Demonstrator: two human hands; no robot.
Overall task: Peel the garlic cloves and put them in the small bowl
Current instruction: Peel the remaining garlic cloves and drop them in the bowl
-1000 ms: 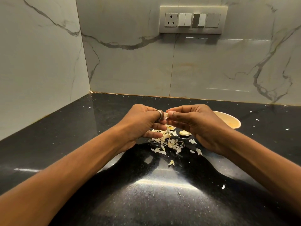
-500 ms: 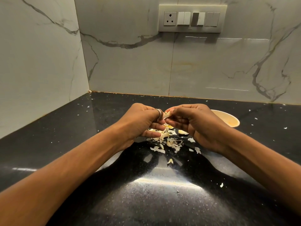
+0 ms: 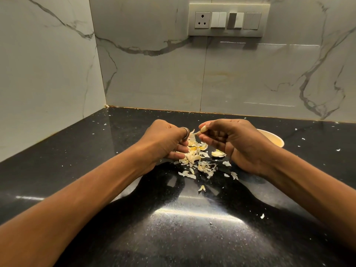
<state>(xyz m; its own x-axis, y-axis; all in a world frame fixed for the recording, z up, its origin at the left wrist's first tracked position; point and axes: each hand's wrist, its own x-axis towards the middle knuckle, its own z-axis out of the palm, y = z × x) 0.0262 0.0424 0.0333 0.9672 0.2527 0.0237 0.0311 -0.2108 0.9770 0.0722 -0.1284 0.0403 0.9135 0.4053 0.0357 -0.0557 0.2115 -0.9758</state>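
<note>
My right hand (image 3: pixel 237 143) pinches a pale garlic clove (image 3: pixel 203 129) between thumb and fingertips, above the counter. A strip of skin (image 3: pixel 192 134) stretches from the clove to my left hand (image 3: pixel 165 141), which pinches it; that hand wears a ring. Below the hands lies a pile of garlic peels (image 3: pixel 196 160) on the black counter. The small cream bowl (image 3: pixel 273 140) stands behind my right hand, which hides most of it.
The glossy black counter (image 3: pixel 173 228) meets marble walls at the left and back. A switch plate with a socket (image 3: pixel 229 20) is on the back wall. Small peel flakes (image 3: pixel 262 216) are scattered across the counter.
The hands have drawn slightly apart. The clove now shows at my right fingertips, with skin pulled away toward the left hand.
</note>
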